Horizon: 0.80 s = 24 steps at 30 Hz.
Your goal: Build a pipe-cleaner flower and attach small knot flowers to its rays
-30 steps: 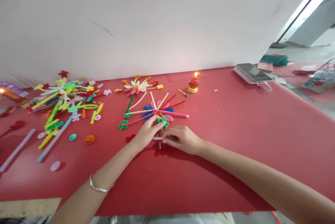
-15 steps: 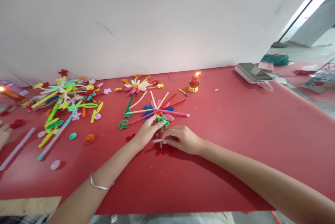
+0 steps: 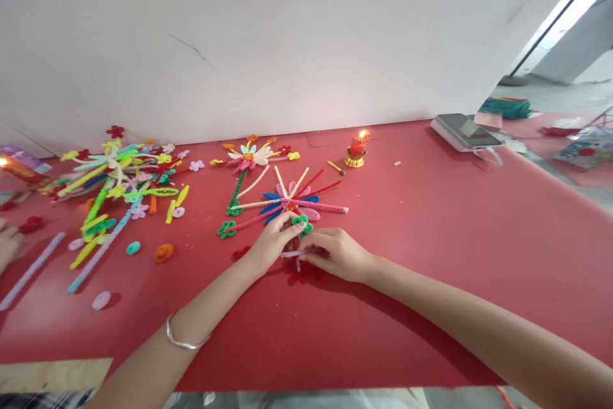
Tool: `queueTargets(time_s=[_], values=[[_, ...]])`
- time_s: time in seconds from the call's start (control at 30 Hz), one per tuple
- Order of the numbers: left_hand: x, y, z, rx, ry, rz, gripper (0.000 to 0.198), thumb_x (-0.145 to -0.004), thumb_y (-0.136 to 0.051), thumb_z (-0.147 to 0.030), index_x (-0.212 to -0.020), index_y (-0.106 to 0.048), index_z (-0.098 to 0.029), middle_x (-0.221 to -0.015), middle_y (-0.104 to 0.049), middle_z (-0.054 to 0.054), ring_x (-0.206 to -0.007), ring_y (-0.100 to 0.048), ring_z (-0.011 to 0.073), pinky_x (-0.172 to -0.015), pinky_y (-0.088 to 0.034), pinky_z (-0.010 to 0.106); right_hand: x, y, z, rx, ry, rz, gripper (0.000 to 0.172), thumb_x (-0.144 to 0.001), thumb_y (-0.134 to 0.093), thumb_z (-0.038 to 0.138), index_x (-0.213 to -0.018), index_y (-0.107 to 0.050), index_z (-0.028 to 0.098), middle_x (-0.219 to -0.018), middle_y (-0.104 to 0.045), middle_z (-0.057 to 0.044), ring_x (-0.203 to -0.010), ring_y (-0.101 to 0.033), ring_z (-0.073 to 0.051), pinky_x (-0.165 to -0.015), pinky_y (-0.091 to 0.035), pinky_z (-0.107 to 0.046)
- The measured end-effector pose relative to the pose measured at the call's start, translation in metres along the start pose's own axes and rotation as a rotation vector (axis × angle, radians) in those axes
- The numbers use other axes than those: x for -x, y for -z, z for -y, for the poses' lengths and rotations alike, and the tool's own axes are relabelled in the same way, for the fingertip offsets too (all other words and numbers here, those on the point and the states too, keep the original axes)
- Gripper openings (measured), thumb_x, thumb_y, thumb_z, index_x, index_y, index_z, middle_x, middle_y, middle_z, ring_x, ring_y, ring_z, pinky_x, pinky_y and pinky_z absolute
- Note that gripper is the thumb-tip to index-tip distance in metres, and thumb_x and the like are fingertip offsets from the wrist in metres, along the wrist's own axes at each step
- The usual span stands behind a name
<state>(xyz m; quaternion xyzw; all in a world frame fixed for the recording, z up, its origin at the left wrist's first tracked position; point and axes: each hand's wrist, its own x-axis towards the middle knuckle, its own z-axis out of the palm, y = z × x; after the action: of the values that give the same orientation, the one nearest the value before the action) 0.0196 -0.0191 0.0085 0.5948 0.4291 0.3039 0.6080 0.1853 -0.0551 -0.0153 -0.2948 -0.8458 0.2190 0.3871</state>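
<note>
Between the finger and thumb of my left hand [image 3: 274, 244] is a small green pipe-cleaner flower [image 3: 303, 226]. My right hand [image 3: 341, 254] meets it from the right, its fingers pinched on a short pale pipe-cleaner piece [image 3: 291, 254] just below the green flower. How the pale piece and the flower join is hidden by my fingers. Just beyond my hands lies a large pipe-cleaner flower [image 3: 309, 202] with blue and pink petals and long pink, cream and red stems. Red flowers [image 3: 241, 253] lie on the table close to my left hand.
A lit red candle [image 3: 357, 145] on a gold stand burns beyond my right hand, with a short pencil-like stick [image 3: 336, 168] beside it. Many pipe-cleaner flowers [image 3: 115, 163] are heaped at left, near another person's hand [image 3: 9, 240]. A phone-like device [image 3: 465, 133] sits at back right.
The green flower has shifted slightly right and down with my left fingers. The pale piece has tilted a little in my right fingers.
</note>
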Motion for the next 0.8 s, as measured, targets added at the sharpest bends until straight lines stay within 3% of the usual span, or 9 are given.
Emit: queueTargets(time_s=[0.8], values=[[0.0003,-0.0006,0.0005,-0.028,-0.016,0.001,0.020,-0.074,-0.059,-0.036,-0.077,-0.052,-0.018,-0.068,-0.049,-0.004,-0.064,-0.047,0.0111,-0.060,-0.038,0.023,0.0013,0.0000,-0.0003,0.075,0.067,-0.014,0.006,-0.085,-0.049,0.019,-0.086,-0.054,0.018,-0.075,-0.063,-0.004,-0.067,-0.057,-0.012,-0.063,-0.045,-0.022]])
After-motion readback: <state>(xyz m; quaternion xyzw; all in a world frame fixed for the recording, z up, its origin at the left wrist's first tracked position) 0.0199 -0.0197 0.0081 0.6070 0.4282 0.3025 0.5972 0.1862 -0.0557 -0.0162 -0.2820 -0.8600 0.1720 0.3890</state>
